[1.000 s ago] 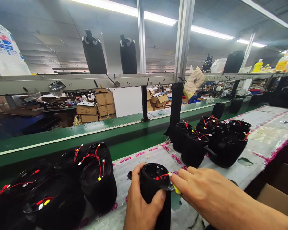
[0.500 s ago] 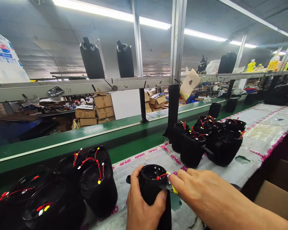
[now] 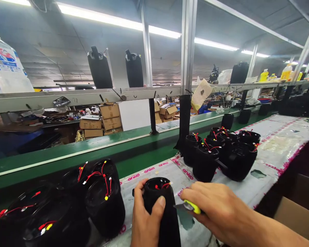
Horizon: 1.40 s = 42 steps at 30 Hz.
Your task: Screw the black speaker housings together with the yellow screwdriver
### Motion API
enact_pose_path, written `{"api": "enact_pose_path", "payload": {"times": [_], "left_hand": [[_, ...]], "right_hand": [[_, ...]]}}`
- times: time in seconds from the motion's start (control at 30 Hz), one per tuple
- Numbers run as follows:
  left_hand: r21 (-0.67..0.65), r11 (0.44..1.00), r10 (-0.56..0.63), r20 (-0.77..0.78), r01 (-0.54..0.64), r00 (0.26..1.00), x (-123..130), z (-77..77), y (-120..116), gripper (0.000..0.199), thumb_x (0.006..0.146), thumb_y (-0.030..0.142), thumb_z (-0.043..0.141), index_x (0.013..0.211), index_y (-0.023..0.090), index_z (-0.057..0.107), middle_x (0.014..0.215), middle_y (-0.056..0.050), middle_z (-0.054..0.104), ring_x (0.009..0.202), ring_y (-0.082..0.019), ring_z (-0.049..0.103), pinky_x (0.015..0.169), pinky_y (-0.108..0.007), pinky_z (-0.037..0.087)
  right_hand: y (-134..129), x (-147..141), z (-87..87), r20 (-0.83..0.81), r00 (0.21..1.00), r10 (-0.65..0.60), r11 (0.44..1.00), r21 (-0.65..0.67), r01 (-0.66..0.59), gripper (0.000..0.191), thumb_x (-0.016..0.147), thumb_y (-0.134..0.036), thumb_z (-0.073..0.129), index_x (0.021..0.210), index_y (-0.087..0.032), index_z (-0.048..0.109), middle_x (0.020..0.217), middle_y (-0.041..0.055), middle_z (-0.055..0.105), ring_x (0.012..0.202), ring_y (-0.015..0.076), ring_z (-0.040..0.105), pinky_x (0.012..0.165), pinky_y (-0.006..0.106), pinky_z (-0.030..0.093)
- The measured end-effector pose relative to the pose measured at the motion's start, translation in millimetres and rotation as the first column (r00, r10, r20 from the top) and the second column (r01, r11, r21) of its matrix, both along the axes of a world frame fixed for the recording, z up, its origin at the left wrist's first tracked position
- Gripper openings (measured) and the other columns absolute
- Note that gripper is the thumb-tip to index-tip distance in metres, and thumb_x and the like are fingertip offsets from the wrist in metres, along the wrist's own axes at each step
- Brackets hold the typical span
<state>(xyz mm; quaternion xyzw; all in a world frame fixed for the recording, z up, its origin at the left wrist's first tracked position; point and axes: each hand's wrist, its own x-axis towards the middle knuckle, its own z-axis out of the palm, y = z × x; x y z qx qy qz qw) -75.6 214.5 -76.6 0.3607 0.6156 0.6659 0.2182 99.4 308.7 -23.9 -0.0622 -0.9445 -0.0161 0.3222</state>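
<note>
My left hand (image 3: 148,219) wraps round a black fabric-covered speaker housing (image 3: 167,219), its thumb lying on the front below the rim. The open top faces up, and red wires (image 3: 162,186) with small connectors show inside. In my right hand (image 3: 216,209) is a yellow utility knife (image 3: 192,207). Its grey blade points left, close to the housing's right side; whether it touches the fabric I cannot tell.
Similar black housings (image 3: 106,202) with red wires crowd the left, and another group (image 3: 206,161) stands to the right. A green conveyor (image 3: 144,151) runs behind the plastic-covered bench (image 3: 275,144). A metal shelf (image 3: 92,92) crosses above. At lower right is a cardboard box (image 3: 296,216).
The knife has moved from the housing's rim to a little lower and outside it, the blade now in plain view. My left hand and the housing have shifted slightly left.
</note>
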Motion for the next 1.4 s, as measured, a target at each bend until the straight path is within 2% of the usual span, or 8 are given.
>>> {"api": "enact_pose_path", "payload": {"times": [0.07,0.13,0.3,0.47,0.77,1.0,1.2,1.4], "left_hand": [[0.026,0.999,-0.02,0.011,0.02,1.0,-1,-1.0,0,0.064,0.076,0.055,0.066,0.129,0.022,0.05,0.12,-0.009,0.068,0.112,-0.033,0.064,0.1,-0.047,0.045],[0.034,0.999,-0.037,0.009,0.037,0.999,0,-1.5,0,0.067,0.076,0.054,0.067,0.131,0.022,0.049,0.125,-0.01,0.067,0.117,-0.033,0.062,0.104,-0.048,0.042],[-0.018,0.999,-0.045,-0.014,0.045,0.999,3,0.1,-1,0.07,0.077,0.053,0.067,0.136,0.024,0.045,0.129,-0.008,0.065,0.125,-0.033,0.058,0.109,-0.048,0.038],[-0.012,0.996,-0.091,0.002,0.091,0.996,4,1.8,-1,0.068,0.078,0.053,0.068,0.135,0.024,0.045,0.124,-0.007,0.068,0.121,-0.032,0.061,0.105,-0.046,0.043],[-0.024,0.995,-0.094,-0.015,0.094,0.995,1,-1.5,-4,0.067,0.076,0.046,0.07,0.136,0.027,0.046,0.13,-0.007,0.065,0.126,-0.032,0.057,0.11,-0.049,0.037],[-0.012,0.994,-0.109,-0.009,0.109,0.994,2,-1.5,-4,0.067,0.076,0.048,0.068,0.134,0.024,0.046,0.125,-0.008,0.068,0.121,-0.033,0.061,0.108,-0.051,0.038],[-0.001,0.999,-0.039,-0.042,0.039,0.998,1,-5.0,0,0.065,0.073,0.046,0.069,0.13,0.023,0.051,0.121,-0.009,0.071,0.118,-0.035,0.064,0.108,-0.053,0.04],[-0.01,0.999,-0.032,-0.04,0.032,0.999,2,-2.5,0,0.065,0.072,0.044,0.069,0.13,0.023,0.051,0.118,-0.009,0.073,0.115,-0.036,0.065,0.106,-0.056,0.04]], "right_hand": [[1,1,3.3,-0.013,1.0,-0.013,1.0,-0.022,0.013,0.014,0.1,-0.01,0.043,0.106,-0.021,0.05,0.08,-0.0007,0.059,0.068,0.0157,0.056,0.061,0.029,0.039],[1,1,2.9,0.051,0.997,-0.063,0.998,-0.01,0.063,0.01,0.1,-0.012,0.047,0.102,-0.022,0.05,0.079,-0.0019,0.059,0.066,0.0157,0.057,0.059,0.029,0.038],[0,-3,-10.0,0.176,0.97,-0.167,0.979,0.145,0.142,0.026,0.083,-0.004,0.061,0.096,-0.023,0.049,0.078,-0.0033,0.059,0.062,0.0185,0.058,0.052,0.032,0.035],[-2,-8,-9.2,0.175,0.969,-0.174,0.967,0.217,0.134,0.031,0.078,-0.005,0.068,0.095,-0.023,0.048,0.077,-0.0037,0.06,0.061,0.0184,0.058,0.051,0.033,0.034],[0,-10,-3.3,0.189,0.965,-0.182,0.95,0.288,0.123,0.035,0.075,-0.006,0.069,0.094,-0.024,0.046,0.078,-0.0043,0.06,0.061,0.0187,0.057,0.051,0.034,0.031],[2,-10,-8.9,0.176,0.969,-0.171,0.954,0.276,0.118,0.036,0.074,-0.005,0.07,0.095,-0.024,0.046,0.079,-0.0043,0.059,0.062,0.0188,0.056,0.051,0.035,0.031],[3,-11,-13.3,0.177,0.967,-0.182,0.963,0.232,0.139,0.034,0.076,-0.004,0.065,0.095,-0.024,0.045,0.079,-0.0042,0.06,0.063,0.0191,0.057,0.052,0.035,0.032],[3,-10,-12.9,0.186,0.967,-0.174,0.971,0.195,0.138,0.034,0.076,-0.003,0.064,0.095,-0.025,0.045,0.08,-0.0043,0.061,0.064,0.0187,0.059,0.053,0.035,0.032]]}}
